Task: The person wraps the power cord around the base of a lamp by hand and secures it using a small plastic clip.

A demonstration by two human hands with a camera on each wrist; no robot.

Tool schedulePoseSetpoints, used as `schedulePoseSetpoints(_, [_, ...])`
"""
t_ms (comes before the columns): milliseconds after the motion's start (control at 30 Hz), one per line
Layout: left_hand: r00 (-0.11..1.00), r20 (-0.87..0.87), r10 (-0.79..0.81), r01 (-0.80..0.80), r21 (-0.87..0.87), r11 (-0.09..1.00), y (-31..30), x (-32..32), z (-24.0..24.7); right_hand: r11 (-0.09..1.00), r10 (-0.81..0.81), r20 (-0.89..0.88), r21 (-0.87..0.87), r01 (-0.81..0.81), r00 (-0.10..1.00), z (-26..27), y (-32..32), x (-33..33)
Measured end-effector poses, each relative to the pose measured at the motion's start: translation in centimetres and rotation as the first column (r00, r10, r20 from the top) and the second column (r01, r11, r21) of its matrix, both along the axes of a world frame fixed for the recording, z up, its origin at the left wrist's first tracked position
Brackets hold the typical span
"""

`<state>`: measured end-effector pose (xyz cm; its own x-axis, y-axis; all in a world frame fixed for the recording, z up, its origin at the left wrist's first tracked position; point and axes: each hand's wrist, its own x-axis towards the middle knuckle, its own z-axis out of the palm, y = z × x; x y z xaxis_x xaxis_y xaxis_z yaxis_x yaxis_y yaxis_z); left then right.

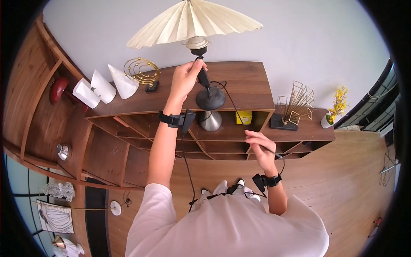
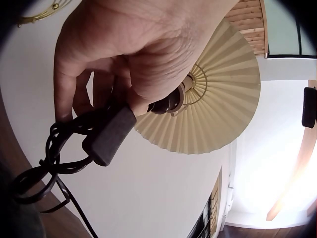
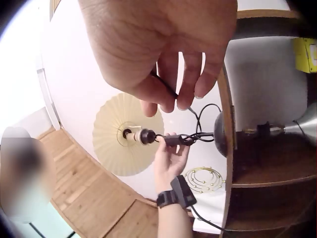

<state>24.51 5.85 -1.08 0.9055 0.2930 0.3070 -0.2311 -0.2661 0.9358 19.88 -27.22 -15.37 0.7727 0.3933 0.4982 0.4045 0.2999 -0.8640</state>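
Observation:
A lamp with a pleated cream shade [image 1: 195, 21] stands on a round black base [image 1: 210, 99] atop the wooden shelf unit. My left hand [image 1: 186, 79] pinches the black inline piece [image 2: 110, 136] on the lamp's cord, just under the socket, with looped black cord [image 2: 52, 168] hanging beside it. My right hand [image 1: 262, 150], lower and to the right in the head view, pinches the thin black cord [image 3: 166, 85] between thumb and fingers. In the right wrist view, the cord runs from there towards the loops near the left hand [image 3: 170, 161].
White cones [image 1: 122, 82] and a gold ring ornament [image 1: 143, 72] stand left of the lamp. Right of it are a gold wire ornament [image 1: 295, 107] and yellow flowers [image 1: 338, 103]. The shelf holds a yellow box [image 1: 244, 117] and a metal cone [image 1: 211, 121].

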Motion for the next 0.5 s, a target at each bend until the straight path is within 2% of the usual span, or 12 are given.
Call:
schedulePoseSetpoints(67, [0.999, 0.034, 0.013, -0.013, -0.007, 1.000, -0.1, 0.2, -0.1, 0.957, -0.096, 0.271, -0.238, 0.163, 0.958, 0.2, 0.1, -1.0])
schedulePoseSetpoints(100, [0.997, 0.068, 0.025, -0.024, -0.014, 1.000, -0.2, 0.3, -0.2, 0.947, -0.094, 0.411, -0.245, 0.209, 0.907, -0.1, 0.5, -1.2])
schedulePoseSetpoints(200, [0.996, 0.088, 0.017, -0.016, -0.016, 1.000, -0.1, 0.4, -0.4, 0.909, -0.049, 0.504, -0.335, 0.248, 0.862, -0.4, 1.4, -3.1])
schedulePoseSetpoints(233, [0.996, 0.086, 0.016, -0.014, -0.016, 1.000, -0.2, 0.4, -0.4, 0.899, 0.016, 0.556, -0.372, 0.232, 0.831, -1.5, 1.4, -3.3])
schedulePoseSetpoints(267, [0.996, 0.083, 0.023, -0.020, -0.030, 0.999, -0.2, 0.4, -0.4, 0.899, 0.015, 0.555, -0.372, 0.233, 0.832, -2.1, 1.6, -3.7])
schedulePoseSetpoints(333, [0.997, 0.078, 0.028, -0.025, -0.045, 0.999, -0.2, 0.5, -0.4, 0.817, 0.130, 0.600, -0.515, 0.257, 0.789, -3.1, 2.1, -4.9])
schedulePoseSetpoints(367, [0.996, 0.079, 0.028, -0.026, -0.033, 0.999, -0.2, 0.5, -0.4, 0.782, 0.213, 0.575, -0.585, 0.215, 0.790, -4.3, 2.0, -5.2])
schedulePoseSetpoints(433, [0.996, 0.080, 0.029, -0.027, -0.020, 0.999, -0.1, 0.3, -0.3, 0.782, 0.223, 0.556, -0.593, 0.194, 0.801, -6.1, 2.2, -6.1])
schedulePoseSetpoints(500, [1.000, -0.005, 0.013, -0.013, 0.023, 1.000, 0.1, 0.1, 0.0, 0.759, 0.241, 0.515, -0.628, 0.171, 0.823, -6.4, 2.2, -6.6])
